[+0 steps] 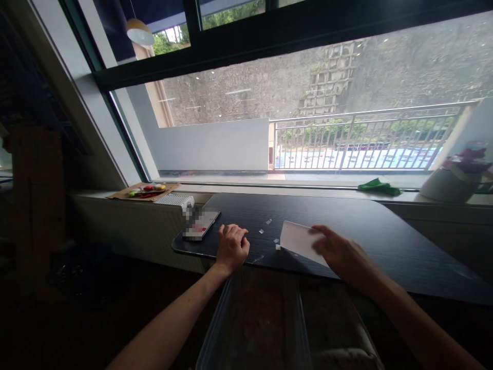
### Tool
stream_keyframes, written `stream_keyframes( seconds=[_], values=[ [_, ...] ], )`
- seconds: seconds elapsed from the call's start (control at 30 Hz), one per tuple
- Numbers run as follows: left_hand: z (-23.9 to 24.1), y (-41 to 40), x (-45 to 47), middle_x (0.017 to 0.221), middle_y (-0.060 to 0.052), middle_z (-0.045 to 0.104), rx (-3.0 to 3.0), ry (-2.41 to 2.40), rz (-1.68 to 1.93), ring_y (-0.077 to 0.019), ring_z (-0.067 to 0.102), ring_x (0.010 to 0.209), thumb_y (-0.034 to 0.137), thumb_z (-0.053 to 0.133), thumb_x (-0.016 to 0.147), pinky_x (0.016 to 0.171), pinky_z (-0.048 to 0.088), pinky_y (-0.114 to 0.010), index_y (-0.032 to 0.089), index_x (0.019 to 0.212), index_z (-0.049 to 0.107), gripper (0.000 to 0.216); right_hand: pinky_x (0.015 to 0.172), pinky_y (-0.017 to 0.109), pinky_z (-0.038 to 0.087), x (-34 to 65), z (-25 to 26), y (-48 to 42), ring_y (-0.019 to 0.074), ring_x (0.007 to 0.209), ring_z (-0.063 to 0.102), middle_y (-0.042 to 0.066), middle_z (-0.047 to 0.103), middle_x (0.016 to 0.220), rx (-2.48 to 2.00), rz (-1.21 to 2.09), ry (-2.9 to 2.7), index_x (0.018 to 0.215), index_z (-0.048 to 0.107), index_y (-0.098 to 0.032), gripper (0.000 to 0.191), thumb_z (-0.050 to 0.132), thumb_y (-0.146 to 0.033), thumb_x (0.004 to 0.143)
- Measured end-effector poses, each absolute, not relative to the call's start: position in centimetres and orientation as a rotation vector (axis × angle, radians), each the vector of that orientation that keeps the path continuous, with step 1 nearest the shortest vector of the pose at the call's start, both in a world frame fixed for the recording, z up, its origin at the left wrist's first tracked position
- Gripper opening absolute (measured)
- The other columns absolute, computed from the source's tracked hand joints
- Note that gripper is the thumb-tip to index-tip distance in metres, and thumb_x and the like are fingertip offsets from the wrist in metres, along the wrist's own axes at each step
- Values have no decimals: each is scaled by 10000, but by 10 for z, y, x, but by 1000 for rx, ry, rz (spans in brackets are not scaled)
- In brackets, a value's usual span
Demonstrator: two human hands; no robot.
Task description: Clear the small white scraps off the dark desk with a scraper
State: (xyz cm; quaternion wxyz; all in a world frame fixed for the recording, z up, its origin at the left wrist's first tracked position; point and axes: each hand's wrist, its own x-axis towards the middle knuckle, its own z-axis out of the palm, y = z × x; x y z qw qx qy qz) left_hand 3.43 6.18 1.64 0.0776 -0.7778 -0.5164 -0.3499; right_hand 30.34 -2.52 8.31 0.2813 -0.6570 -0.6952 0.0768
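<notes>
My right hand [334,249], a little blurred, grips a thin pale card [298,239] by its right end and holds it tilted over the dark table. Rounded corners and a small dot show on the card's left end. To the left, my left hand [233,246] is closed, its fingers curled near the table's front edge; whatever lies in them, if anything, is hidden. Between the hands, several small clear pieces [261,231] are scattered on the tabletop. A small white piece [278,247] lies close to the card's lower left corner.
The dark table [346,216] stands against the windowsill. A flat box-like item [202,225], partly pixelated, lies at its left end. On the sill are a brown board [127,192] with colourful items, a green cloth [379,187] and a pale pot [447,182]. Below sits a clear plastic bin [302,313].
</notes>
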Motion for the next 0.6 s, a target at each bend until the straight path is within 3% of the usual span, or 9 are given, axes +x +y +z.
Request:
stream_keyframes(
  seconds=[0.23,0.37,0.6],
  values=[
    [15,62,34,997,-79,702,-2335,-1536,-1063,-286,577,1102,120,522,798,1107,275,-552,223,939,681,236,629,338,500,337,78,-32,238,660,678,37,738,751,-1839,174,-1569,1204,617,-227,422,495,-336,815],
    [15,63,34,983,-74,707,-2340,-1533,-1076,-289,574,1104,123,523,798,1113,264,-552,233,932,690,241,624,351,520,361,63,-43,269,703,684,82,739,803,-1890,156,-1510,1134,661,-175,423,520,-339,771],
    [15,63,33,977,-80,709,-2332,-1531,-1060,-295,578,1096,130,512,797,1097,280,-557,229,926,687,239,536,284,504,332,47,-44,205,625,649,21,702,742,-1754,413,-1452,1095,656,-203,387,528,-345,758]
  ],
)
